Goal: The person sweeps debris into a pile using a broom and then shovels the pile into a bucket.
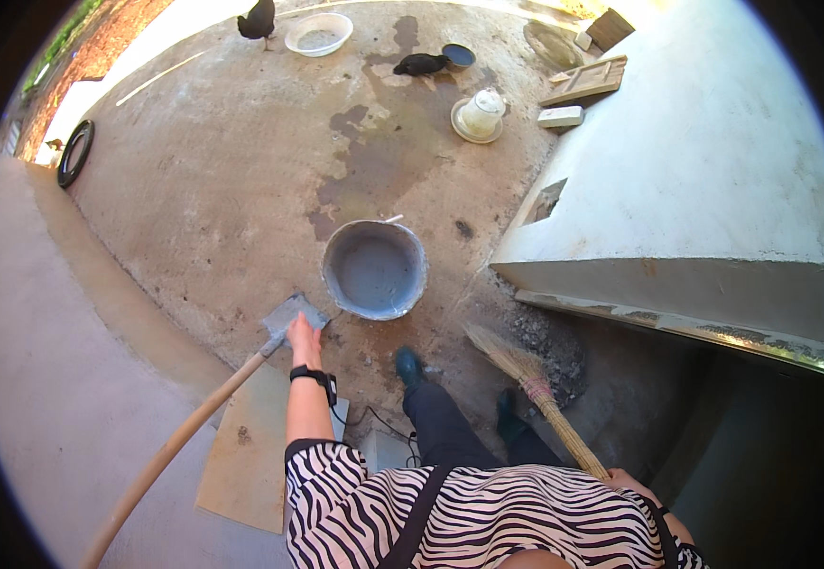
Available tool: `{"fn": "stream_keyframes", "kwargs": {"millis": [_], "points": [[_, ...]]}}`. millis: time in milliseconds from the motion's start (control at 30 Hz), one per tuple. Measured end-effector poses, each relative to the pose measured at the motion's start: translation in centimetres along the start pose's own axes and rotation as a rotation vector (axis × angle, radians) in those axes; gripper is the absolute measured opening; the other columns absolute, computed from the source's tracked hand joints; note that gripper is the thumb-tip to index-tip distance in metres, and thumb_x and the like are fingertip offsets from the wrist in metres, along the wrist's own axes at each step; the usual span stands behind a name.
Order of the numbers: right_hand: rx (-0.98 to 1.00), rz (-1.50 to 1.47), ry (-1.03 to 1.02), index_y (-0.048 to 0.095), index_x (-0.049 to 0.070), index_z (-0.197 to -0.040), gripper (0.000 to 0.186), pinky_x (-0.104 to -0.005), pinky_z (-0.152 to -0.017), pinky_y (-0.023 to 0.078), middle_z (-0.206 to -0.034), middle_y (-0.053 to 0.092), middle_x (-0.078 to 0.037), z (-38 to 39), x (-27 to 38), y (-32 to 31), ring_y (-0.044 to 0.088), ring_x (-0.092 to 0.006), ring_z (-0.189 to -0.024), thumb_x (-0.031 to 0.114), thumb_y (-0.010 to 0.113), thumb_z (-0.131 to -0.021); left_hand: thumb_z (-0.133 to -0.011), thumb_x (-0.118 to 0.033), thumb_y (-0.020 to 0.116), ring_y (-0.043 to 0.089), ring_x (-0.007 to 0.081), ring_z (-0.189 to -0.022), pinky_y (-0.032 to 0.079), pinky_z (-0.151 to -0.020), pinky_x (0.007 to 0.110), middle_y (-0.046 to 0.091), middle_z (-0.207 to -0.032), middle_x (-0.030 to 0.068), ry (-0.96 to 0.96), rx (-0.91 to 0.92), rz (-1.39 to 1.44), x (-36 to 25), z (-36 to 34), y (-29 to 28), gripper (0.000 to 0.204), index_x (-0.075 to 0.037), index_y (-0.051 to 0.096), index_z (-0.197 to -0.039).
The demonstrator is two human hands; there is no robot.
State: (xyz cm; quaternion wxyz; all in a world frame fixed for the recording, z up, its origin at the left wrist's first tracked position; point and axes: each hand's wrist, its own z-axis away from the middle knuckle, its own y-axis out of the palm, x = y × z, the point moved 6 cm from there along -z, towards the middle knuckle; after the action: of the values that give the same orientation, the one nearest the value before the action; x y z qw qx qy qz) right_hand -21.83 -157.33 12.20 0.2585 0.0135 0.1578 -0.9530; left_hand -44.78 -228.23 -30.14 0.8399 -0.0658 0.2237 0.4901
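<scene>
My left hand [303,327] is over the blue-gray blade of a shovel [307,313], beside its socket; its fingers are too small and hidden to show whether they grip. The long wooden handle [184,436] slants to the lower left. My right hand [625,482], partly behind my striped sleeve and top, grips a straw broom [552,408] whose bristles lie by a pile of gray rubble [564,351]. A gray-coated bucket [376,235] stands on the concrete ahead of my booted feet.
A board [236,465] lies at lower left beside a ledge. A white block wall [677,171] borders the right, with boards [597,76] leaning near it. Ahead are two black chickens [421,64], a white basin [319,27], a feeder [478,119] and a black tire [76,154].
</scene>
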Motion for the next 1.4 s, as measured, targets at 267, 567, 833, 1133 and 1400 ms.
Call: {"fn": "stream_keyframes", "kwargs": {"millis": [267,567,833,1133,1400], "points": [[-0.308,0.504,-0.202,0.062,-0.003,-0.101,0.049,-0.0309,-0.070,0.048,-0.085,0.065,-0.013,-5.3,-11.2,-3.1,0.061,-0.0204,-0.075,0.027,0.074,-0.064,-0.067,-0.041,0.076,0.031,0.0284,-0.126,0.028,-0.102,0.051,0.032,-0.136,0.0182,0.764,-0.825,0.197,-18.5,24.4,-15.1,0.093,-0.004,0.023,-0.134],[-0.142,0.224,-0.062,0.063,-0.001,-0.090,0.037,-0.0315,-0.054,0.049,-0.071,0.064,-0.011,2.7,-15.0,-10.1,0.061,-0.0178,-0.060,0.026,0.071,-0.065,-0.072,-0.033,0.066,0.052,0.0227,-0.073,0.043,-0.065,0.040,0.057,-0.076,0.0080,0.846,-0.753,0.322,-28.8,29.5,-21.7,0.028,-0.010,0.056,-0.060],[-0.369,0.365,0.047,0.064,0.005,-0.097,0.047,-0.0327,-0.064,0.051,-0.079,0.067,-0.011,7.1,-33.1,-21.9,0.064,-0.0234,-0.068,0.032,0.074,-0.060,-0.073,-0.021,0.070,0.054,0.0190,-0.075,0.043,-0.073,0.034,0.058,-0.077,0.0068,1.116,-0.446,0.148,-15.0,42.4,-6.0,0.021,-0.005,0.057,-0.069],[-0.323,-0.556,-0.178,0.059,-0.002,-0.076,0.017,-0.0310,-0.045,0.042,-0.061,0.056,-0.008,-4.7,-49.2,-22.4,0.053,-0.0166,-0.049,0.012,0.067,-0.069,-0.074,-0.017,0.072,0.051,0.0159,-0.074,0.042,-0.073,0.030,0.055,-0.076,0.0043,1.268,-0.222,0.148,-0.7,58.9,5.3,0.022,-0.004,0.057,-0.083],[0.259,-1.367,-0.680,0.052,0.011,-0.066,0.028,-0.0249,-0.048,0.048,-0.060,0.056,-0.001,-13.9,-24.4,-29.4,0.056,-0.0113,-0.052,0.030,0.057,-0.086,-0.078,-0.011,0.060,0.056,0.0228,-0.080,0.047,-0.074,0.035,0.057,-0.088,0.0154,1.157,0.016,-0.358,16.3,73.3,12.8,0.024,0.006,0.053,-0.093]]}}
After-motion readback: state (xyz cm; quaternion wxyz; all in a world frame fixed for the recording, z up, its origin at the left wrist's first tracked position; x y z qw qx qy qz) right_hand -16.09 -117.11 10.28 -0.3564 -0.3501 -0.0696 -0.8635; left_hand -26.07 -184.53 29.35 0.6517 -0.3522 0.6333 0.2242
